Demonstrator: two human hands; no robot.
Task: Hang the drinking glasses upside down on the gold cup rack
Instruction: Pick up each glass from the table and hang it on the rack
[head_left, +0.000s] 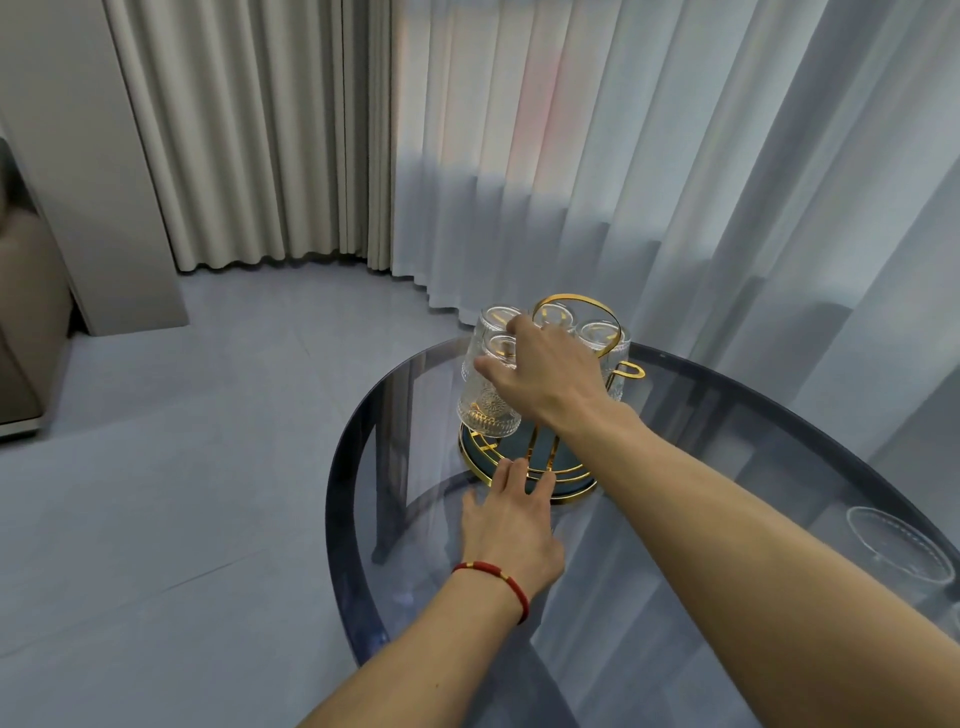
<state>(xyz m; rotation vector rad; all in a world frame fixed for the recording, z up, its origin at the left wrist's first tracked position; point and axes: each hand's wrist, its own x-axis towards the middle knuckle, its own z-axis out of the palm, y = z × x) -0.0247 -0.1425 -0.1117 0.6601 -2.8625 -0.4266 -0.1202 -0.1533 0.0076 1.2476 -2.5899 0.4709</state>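
The gold cup rack (540, 467) stands on the round glass counter (727, 467), just ahead of both hands. The right hand (545, 374) is wrapped around an upturned drinking glass (488, 395) on the rack's near left side. Three more glasses (597, 332) hang bottoms-up just beyond its knuckles. The left hand (511, 525), a red bracelet (498, 579) at its wrist, lies flat and spread, fingertips touching the rack's base ring. A clear dish (893, 545) sits off to the right.

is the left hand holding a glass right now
No, the left hand lies flat on the table, fingers at the rack base; the right hand grips the glass.
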